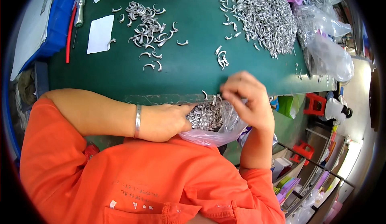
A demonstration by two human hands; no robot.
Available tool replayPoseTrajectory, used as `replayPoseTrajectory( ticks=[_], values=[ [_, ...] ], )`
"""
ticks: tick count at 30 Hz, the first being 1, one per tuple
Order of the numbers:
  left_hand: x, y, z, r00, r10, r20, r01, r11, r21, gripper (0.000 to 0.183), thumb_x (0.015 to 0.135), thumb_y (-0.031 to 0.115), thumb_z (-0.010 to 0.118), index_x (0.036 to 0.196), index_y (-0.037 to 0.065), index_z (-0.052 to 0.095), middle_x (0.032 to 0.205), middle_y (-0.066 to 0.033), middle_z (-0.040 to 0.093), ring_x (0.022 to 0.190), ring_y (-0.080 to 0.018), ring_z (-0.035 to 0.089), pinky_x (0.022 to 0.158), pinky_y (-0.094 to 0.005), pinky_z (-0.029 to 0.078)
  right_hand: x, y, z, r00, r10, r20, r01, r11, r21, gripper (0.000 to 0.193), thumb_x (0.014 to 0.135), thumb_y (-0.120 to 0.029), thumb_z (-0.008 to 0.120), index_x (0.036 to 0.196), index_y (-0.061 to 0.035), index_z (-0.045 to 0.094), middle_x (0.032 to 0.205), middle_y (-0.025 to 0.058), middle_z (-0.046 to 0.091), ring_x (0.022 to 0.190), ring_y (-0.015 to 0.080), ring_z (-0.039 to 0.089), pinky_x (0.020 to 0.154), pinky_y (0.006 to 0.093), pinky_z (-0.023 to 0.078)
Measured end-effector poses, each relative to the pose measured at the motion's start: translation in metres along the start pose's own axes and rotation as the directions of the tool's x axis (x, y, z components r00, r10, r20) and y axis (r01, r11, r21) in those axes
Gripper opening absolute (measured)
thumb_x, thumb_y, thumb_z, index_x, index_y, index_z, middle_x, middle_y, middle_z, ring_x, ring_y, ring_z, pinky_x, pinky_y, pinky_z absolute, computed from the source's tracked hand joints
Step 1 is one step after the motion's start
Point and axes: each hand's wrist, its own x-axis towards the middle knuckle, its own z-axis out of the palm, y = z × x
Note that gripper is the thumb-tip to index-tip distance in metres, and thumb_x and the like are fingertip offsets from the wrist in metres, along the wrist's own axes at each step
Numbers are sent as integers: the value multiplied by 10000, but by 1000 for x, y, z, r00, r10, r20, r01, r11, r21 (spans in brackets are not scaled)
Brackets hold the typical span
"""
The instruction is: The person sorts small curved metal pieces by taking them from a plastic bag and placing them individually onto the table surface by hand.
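Observation:
Small curved silver metal pieces (pixel 203 117) fill a clear plastic bag (pixel 209 137) at the table's near edge, in front of my body. My left hand (pixel 165 121) is at the bag's left side, with its index finger stretched along the table edge and its thumb at the bag's mouth; its other fingers are hidden, and it appears to grip the bag. Over the bag's right side, my right hand (pixel 249 99) is raised with thumb and index finger apart. Its fingertips are slightly blurred, and nothing shows between them. A few pieces lie on the edge between my hands.
On the green table (pixel 189 71) lie a small group of the pieces (pixel 148 28) and a large heap (pixel 261 18). White paper (pixel 100 34), a red rod (pixel 71 35) and a blue bin (pixel 56 26) are at left. Plastic bags (pixel 325 43) stand at right; red stools (pixel 315 104) are beyond.

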Motion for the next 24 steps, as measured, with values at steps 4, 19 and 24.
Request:
replayPoseTrajectory(
  ticks=[4,19,24],
  values=[
    [1,4,-10,1000,14,21,-14,1000,15,205,738,0,609,935,-2,666,1373,-412,322,1088,-494,557,931,-449,489,27,6,31,936,-50,-348,-40,968,-247,133,794,50,651,924,22,650,852,140,583,762,312,583,686,373,493],
    [0,4,-9,998,-26,64,29,998,-53,226,756,14,605,974,9,662,1371,-396,338,1043,-470,584,917,-456,493,11,29,8,877,108,-468,-328,846,-421,60,815,27,625,871,7,636,824,159,603,750,351,604,679,397,500],
    [2,1,-2,1000,14,17,-14,1000,-1,215,757,19,605,965,12,661,1369,-401,332,1007,-479,595,918,-447,492,23,24,2,898,56,-436,-185,948,-259,149,807,25,645,954,8,662,936,168,625,802,328,621,716,379,511]
  ],
)
